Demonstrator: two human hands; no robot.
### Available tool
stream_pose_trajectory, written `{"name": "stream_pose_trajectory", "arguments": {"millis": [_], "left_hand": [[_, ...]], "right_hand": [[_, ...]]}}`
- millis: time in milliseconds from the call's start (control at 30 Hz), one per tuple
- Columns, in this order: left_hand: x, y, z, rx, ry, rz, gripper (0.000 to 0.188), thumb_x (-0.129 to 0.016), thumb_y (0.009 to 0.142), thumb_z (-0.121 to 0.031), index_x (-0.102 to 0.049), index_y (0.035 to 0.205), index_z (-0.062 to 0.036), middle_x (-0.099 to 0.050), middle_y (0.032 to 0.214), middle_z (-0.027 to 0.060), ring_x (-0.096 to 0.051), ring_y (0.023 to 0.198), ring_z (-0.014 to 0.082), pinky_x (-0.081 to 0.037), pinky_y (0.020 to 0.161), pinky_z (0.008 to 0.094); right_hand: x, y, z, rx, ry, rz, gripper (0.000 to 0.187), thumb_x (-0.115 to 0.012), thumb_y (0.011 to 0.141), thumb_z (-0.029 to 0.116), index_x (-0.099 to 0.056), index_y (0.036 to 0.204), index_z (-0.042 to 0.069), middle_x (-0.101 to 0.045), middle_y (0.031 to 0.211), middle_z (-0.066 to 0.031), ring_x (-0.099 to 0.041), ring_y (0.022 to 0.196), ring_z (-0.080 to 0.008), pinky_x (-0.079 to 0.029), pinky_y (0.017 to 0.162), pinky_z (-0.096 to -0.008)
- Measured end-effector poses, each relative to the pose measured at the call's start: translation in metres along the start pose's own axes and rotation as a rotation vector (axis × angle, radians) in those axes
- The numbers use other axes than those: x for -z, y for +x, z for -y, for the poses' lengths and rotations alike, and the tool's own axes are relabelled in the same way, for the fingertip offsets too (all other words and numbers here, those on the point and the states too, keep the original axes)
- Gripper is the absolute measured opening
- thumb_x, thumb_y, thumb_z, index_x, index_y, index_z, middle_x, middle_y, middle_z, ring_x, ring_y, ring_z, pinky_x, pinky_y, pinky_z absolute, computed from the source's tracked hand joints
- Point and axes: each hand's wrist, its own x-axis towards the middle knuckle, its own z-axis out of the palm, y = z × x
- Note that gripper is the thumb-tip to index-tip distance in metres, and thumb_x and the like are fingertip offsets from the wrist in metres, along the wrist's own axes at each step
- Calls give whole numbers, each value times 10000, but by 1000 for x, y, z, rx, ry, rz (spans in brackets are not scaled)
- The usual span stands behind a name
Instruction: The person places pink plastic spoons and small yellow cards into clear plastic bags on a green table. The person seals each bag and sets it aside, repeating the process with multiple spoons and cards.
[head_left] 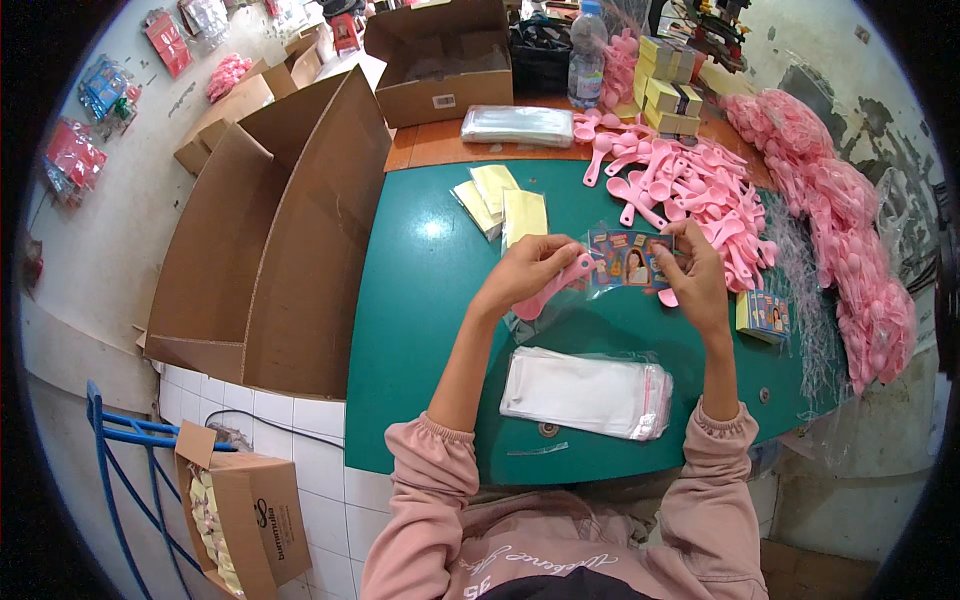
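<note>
My left hand is closed on a pink plastic spoon and the edge of a clear plastic bag. Between my hands is a colourful printed card, pinched at its right end by the thumb and fingers of my right hand. The card's left part overlaps the clear bag; how far in it sits, I cannot tell. Below my hands lies a stack of clear plastic bags. Packets with yellow card rest just beyond my left hand. A big pile of pink spoons spreads beyond my right hand.
A stack of printed cards sits on the green table at right, near bulky bagged pink spoons. Farther back are more clear bags, a water bottle and banded yellow stacks. Large cardboard boxes stand left.
</note>
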Motion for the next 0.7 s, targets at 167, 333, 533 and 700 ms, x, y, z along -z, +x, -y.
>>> {"name": "stream_pose_trajectory", "arguments": {"millis": [167, 333, 533, 700], "left_hand": [[3, 7, 7, -36, 285, -41, 296, -492, 887, -247, -607, 888, 25, -585, 741, 4, -505, 674, 59, -441, 601, 216], [6, 16, 13, -128, 333, 19, 335, -515, 874, -300, -626, 933, 10, -567, 739, -16, -464, 672, 53, -414, 590, 217], [-3, 13, 12, -206, 374, 104, 307, -523, 870, -262, -623, 991, 2, -610, 803, 16, -513, 724, 63, -442, 649, 211], [-17, 8, 19, -289, 439, 47, 331, -571, 841, -251, -526, 1094, -43, -652, 791, 139, -612, 705, 151, -470, 610, 252]], "right_hand": [[15, 0, -7, -88, -111, 152, 128, -564, 804, 64, -506, 911, 27, -585, 764, -29, -565, 744, -67, -456, 604, -219], [13, 4, -5, -35, -137, 196, 131, -572, 801, 104, -519, 896, 30, -559, 796, -27, -558, 737, -76, -460, 606, -222], [-1, 1, -19, -105, -78, 456, 157, -591, 803, 148, -523, 892, 38, -523, 810, -12, -516, 731, -65, -443, 578, -210], [-21, -2, -52, 84, 14, 548, 142, -571, 794, 116, -524, 874, 10, -518, 796, 14, -477, 718, -42, -404, 624, -200]]}}
